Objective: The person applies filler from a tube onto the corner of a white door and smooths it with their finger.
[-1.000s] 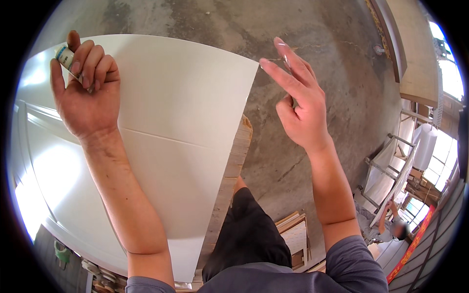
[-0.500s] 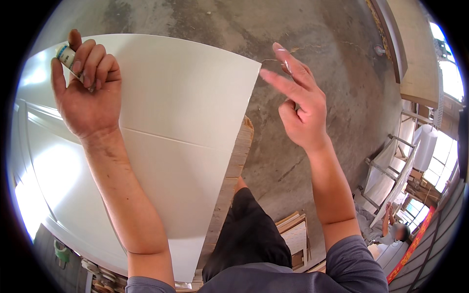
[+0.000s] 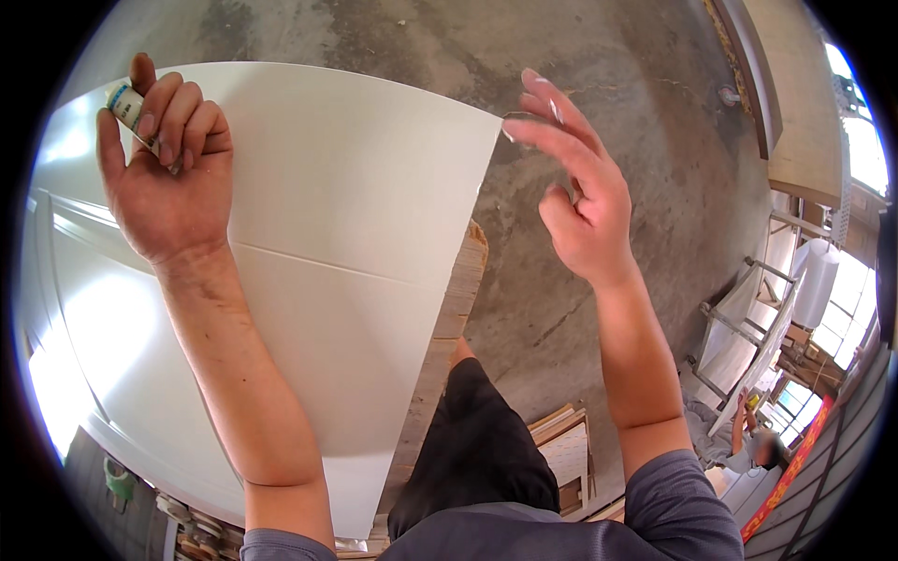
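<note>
Two hands: the left hand (image 3: 171, 182) has its fingers curled around a small tube (image 3: 125, 105); the right hand (image 3: 589, 201) has fingers loosely parted, tips smeared white, gripping nothing visible.
Tube: in the left fingers, above the panel; probably light and somewhat squeezable, best held around its middle.
Panel corner: just beside the right fingertips, contact unclear; likely easy to chip.
White panel (image 3: 355, 168): under the left forearm; looks stiff, glossy, slippery, probably heavy; better lifted by opposite edges.
Wooden support (image 3: 460, 299): shows beneath the panel's right edge.
</note>
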Available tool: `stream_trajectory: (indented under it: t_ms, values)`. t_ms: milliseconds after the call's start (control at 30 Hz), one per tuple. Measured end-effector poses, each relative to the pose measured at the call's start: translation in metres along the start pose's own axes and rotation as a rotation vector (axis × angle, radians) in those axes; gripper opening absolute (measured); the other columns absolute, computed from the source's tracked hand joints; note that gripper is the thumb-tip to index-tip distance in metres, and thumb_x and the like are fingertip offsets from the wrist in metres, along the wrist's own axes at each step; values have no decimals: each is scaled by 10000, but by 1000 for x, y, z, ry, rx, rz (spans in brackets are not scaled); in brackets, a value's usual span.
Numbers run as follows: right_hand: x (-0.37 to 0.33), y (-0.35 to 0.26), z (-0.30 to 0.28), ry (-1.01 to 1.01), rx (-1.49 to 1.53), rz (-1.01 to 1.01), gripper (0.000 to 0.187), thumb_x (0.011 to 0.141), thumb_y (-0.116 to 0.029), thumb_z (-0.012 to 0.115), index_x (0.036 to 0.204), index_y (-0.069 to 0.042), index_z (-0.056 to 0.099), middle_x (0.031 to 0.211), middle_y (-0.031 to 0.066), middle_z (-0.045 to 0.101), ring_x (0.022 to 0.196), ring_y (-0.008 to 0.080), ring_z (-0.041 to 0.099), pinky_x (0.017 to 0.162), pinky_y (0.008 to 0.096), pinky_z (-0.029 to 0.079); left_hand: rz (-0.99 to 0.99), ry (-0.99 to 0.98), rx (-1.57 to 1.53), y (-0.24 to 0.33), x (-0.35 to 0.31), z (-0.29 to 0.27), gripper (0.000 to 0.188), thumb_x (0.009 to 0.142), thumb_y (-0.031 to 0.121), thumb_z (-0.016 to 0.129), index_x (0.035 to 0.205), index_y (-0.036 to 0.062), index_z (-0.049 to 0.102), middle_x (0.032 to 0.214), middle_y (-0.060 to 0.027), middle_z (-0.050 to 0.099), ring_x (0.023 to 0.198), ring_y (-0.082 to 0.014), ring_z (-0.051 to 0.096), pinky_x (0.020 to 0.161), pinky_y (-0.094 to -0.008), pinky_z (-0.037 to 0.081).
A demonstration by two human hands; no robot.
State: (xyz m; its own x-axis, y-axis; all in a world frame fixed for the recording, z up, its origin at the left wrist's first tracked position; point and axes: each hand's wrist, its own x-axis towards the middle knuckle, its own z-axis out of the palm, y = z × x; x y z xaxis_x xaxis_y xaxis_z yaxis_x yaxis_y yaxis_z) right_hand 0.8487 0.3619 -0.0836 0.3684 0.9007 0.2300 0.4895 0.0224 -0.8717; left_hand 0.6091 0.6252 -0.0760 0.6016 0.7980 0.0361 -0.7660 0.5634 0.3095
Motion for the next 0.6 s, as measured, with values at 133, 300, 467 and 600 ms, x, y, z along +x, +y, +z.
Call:
stream_trajectory:
  t_ms: [133,300,467,600]
  values:
    - [5,-1,1,-43,-20,47,711,699,176,420,1253,-102,767,1622,152,495,1438,358,533,1159,433,449,2,10,-1,0,0,0,428,1062,228,560,1351,-87,549,790,-17,421,603,-114,337,555,-282,280]
    - [4,6,-1,-58,116,65,710,712,171,407,1266,-99,760,1635,142,480,1470,348,502,1179,438,431,-15,-12,-6,1,0,0,420,1068,229,550,1349,-83,551,788,-16,422,603,-115,338,558,-282,281]
    - [0,15,0,-64,262,88,719,723,174,389,1276,-98,759,1644,137,470,1477,333,491,1198,436,413,-7,-2,3,1,0,-1,415,1065,219,557,1348,-85,550,786,-16,422,604,-115,339,558,-282,280]
    - [-2,11,4,-33,324,150,755,712,185,378,1305,-98,750,1656,138,450,1493,329,471,1213,441,402,-8,2,2,0,0,0,419,1062,218,563,1350,-86,550,786,-17,421,606,-114,337,559,-281,281]
